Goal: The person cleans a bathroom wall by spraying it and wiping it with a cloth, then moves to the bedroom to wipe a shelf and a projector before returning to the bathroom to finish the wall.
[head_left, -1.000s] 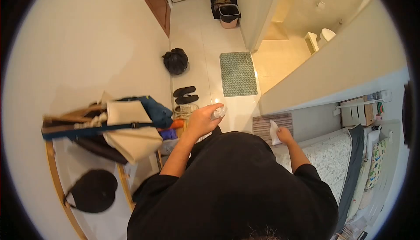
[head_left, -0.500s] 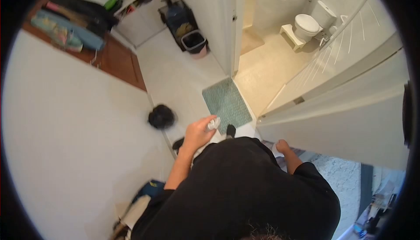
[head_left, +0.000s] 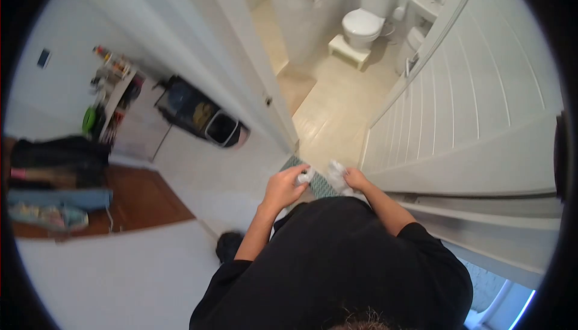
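Note:
In front of my chest, my left hand (head_left: 285,188) is closed round a small clear and white bottle (head_left: 304,177), its details too small to tell. My right hand (head_left: 356,179) pinches a crumpled white cloth or tissue (head_left: 337,173), which hangs to the left of the fingers. The two hands are apart, with a green patterned mat (head_left: 323,188) on the floor beneath them, partly hidden by my hands and body.
Ahead, a doorway opens on a bathroom with a toilet (head_left: 363,23), a white step stool (head_left: 349,52) and a sink (head_left: 423,3). A white panelled door (head_left: 445,107) stands at the right. A dark cart (head_left: 192,110) and a brown door (head_left: 141,197) are at the left.
The view has turned right, toward the bathroom. My right hand has come up and forward with the white cloth or tissue, nearer my left hand, which still holds the bottle.

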`<state>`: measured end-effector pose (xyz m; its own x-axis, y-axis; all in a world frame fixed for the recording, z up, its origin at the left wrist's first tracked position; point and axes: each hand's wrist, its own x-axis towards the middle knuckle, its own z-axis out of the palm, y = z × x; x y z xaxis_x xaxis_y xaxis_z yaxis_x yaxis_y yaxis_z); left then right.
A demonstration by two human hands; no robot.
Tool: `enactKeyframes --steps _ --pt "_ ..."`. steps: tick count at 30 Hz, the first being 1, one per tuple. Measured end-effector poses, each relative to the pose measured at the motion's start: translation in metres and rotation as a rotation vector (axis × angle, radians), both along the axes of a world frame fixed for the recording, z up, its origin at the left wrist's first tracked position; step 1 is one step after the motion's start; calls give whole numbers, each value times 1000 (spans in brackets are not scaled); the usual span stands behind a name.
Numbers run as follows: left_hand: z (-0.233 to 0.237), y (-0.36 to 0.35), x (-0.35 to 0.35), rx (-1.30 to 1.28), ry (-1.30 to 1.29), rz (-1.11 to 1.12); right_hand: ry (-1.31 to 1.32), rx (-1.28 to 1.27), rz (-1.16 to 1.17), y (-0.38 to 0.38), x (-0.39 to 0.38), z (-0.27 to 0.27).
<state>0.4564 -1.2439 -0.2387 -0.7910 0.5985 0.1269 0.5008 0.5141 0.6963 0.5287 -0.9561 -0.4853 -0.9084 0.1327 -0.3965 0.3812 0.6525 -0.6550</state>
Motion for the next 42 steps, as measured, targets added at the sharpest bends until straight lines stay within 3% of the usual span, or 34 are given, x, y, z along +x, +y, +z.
enactKeyframes --steps 2,4,6,8,10,13,15,17,19,21,23,25,26,28,29,31,33,35,36,38,40,41,42 --pt "5 15 -47 21 -15 -91 -252 -147 -193 32 -6 17" --pt "21 32 -93 44 31 -190 -65 197 -128 78 0 -24" --pt "28 50 -138 68 36 -228 -202 135 -320 112 -7 -10" --pt "32 70 -171 79 30 -272 -155 15 -620 134 -9 8" --pt "35 91 -201 128 75 -327 -78 -14 -804 162 -8 -15" --pt "42 125 -227 210 -19 -382 -84 91 -833 175 -14 14" --pt "40 146 -240 228 -10 -394 -40 94 -852 208 -3 -63" --pt "35 168 -253 256 -10 -396 -192 286 -815 197 -30 -27" --pt "29 188 -268 273 -124 -343 -207 362 -884 211 -41 -72" --pt "19 209 -286 354 -333 -266 -355 427 -692 234 -60 -89" --pt "1 232 -317 423 -440 -159 -369 324 -647 273 -75 -159" --pt "-15 255 -343 535 -655 11 -494 522 193 333 -97 -210" --pt "-21 272 -361 563 -636 44 -477 547 228 357 -130 -199" --pt "-28 295 -389 683 -656 237 -233 738 658 350 -183 -163" --pt "-17 305 -400 668 -649 273 -219 734 669 352 -214 -151" --pt "-18 323 -424 640 -615 284 -75 662 436 361 -269 -132" --pt "-18 343 -444 623 -596 290 -38 662 612 378 -327 -145" --pt "-16 357 -466 567 -536 270 -11 109 -213 364 -378 -117" --pt "-25 366 -480 574 -528 287 -7 110 -195 370 -391 -106" --pt "-49 374 -515 537 -17 192 130 88 -267 362 -430 -92" --pt "-49 376 -548 430 -56 214 86 -16 -299 369 -445 -79" --pt "-32 373 -565 500 -333 220 -121 -82 -262 376 -453 -65" --pt "-15 370 -584 586 -605 222 81 -56 -216 406 -448 -142"
